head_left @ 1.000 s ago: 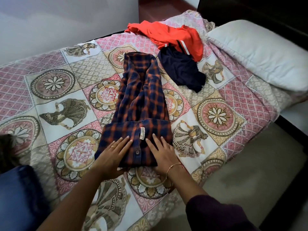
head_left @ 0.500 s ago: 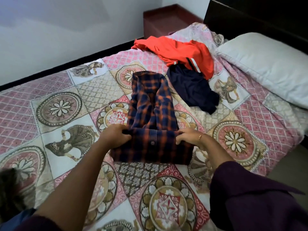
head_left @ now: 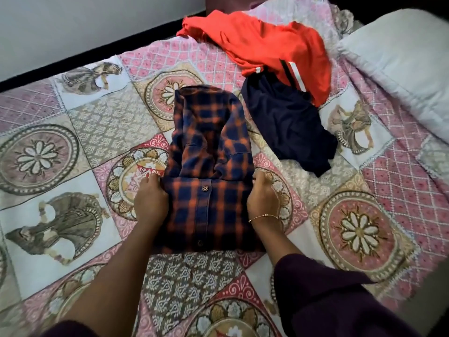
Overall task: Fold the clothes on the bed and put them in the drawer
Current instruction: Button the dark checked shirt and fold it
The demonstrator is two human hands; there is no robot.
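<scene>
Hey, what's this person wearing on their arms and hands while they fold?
Both forearms are bare. A dark purple sleeve sits pushed up on the right arm, and a thin gold beaded bracelet circles the right wrist. The left hand shows no clear jewellery from this angle.

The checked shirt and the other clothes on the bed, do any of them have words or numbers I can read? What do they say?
None can be read.
Checked shirt: no label or print showing, only two plain buttons.
Orange garment: white stripes, no letters.
Dark navy garment: nothing printed that shows.
Bedspread: flower circles and dancer figures, no writing.
</scene>
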